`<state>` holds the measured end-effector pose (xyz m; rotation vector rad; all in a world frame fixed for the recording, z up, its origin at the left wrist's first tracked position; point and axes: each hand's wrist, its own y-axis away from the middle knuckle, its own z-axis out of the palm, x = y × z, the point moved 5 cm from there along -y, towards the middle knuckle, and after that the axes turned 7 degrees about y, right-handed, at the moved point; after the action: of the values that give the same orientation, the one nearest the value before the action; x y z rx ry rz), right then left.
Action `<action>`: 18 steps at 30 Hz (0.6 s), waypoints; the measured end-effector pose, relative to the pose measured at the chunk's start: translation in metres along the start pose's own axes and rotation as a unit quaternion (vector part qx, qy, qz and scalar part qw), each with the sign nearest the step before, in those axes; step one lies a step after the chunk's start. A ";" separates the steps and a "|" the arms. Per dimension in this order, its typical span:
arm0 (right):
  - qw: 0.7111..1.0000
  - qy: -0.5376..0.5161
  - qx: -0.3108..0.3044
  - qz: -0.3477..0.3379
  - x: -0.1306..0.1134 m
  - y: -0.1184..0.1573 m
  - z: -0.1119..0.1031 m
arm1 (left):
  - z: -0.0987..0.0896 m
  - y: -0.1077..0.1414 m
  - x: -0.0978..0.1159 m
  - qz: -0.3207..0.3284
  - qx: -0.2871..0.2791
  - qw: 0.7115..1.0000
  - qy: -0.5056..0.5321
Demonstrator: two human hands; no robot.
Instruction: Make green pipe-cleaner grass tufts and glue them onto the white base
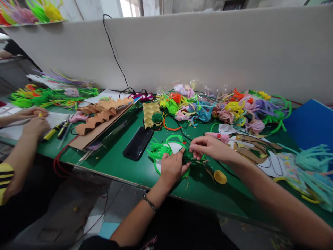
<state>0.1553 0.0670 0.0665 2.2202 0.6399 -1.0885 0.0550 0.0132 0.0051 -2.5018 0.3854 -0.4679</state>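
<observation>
A white round base (158,165) edged with bright green pipe cleaners (161,150) lies on the table in front of me. My left hand (172,168) rests over its right side, with fingers and thumb closed on a dark green crumpled piece (186,155). Just right of that piece, my right hand (204,146) has its fingers curled together at the dark green strands; whatever is between the fingertips is too small to make out. Near my right wrist lies a pink tool (221,137), partly hidden. A yellow cup-shaped piece (220,177) sits below my right forearm.
A black phone (138,143) lies left of my hands, beside a yellow egg-carton piece (151,115). Bundles of coloured pipe cleaners (203,110) line the back partition (182,48). Cardboard strips (97,119) lie farther left, near a co-worker's hands (36,125). A blue board (312,128) stands right.
</observation>
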 end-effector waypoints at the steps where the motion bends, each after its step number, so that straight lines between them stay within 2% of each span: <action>1: 1.000 -0.008 -0.006 0.002 0.000 0.000 -0.001 | 0.001 0.000 0.000 0.001 0.001 1.000 0.005; 7: 0.998 0.035 -0.047 0.021 0.003 0.000 -0.005 | 0.004 0.001 0.000 0.007 0.050 0.999 0.010; 11: 0.994 -0.012 -0.101 0.042 0.009 0.004 0.003 | 0.001 -0.001 0.001 0.017 0.062 0.998 -0.001; 14: 0.993 -0.051 -0.097 0.039 0.010 0.009 0.010 | -0.002 -0.002 0.002 0.026 0.064 0.997 -0.017; 18: 0.997 -0.056 -0.052 0.017 0.009 0.012 0.015 | -0.003 -0.001 0.004 0.047 0.075 0.995 -0.037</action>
<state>0.1601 0.0499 0.0553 2.0588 0.5951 -1.1262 0.0576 0.0111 0.0091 -2.3377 0.4200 -0.3517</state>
